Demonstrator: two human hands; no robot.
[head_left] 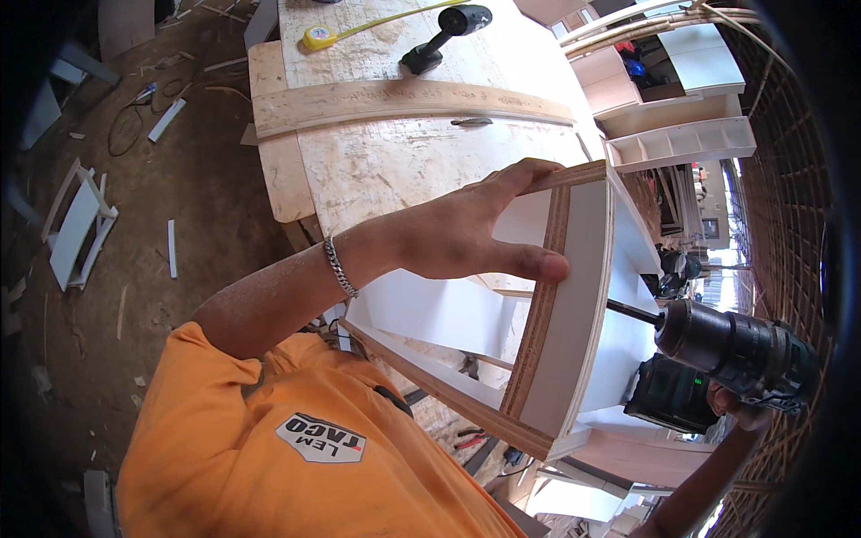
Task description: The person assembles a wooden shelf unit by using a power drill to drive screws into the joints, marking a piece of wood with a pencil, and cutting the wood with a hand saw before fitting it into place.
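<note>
Right grip (pixel 743 412) partly hidden behind drill (pixel 740 348); orange shirt (pixel 242 435) cut by lower edge.

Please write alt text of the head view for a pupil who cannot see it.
A person's left hand grips a white, wood-edged open box while the right hand holds a black cordless drill, its bit aimed at the box. Beyond, a scuffed pale workbench bears a wooden plank and a yellow tape measure.

Drill (pixel 740 348): black. Box (pixel 574 314): white; brown edges (pixel 529 360) show darker stripes. Shirt (pixel 233 430): orange. Tape measure (pixel 318 37): yellow. Bracelet (pixel 338 269): silver.
</note>
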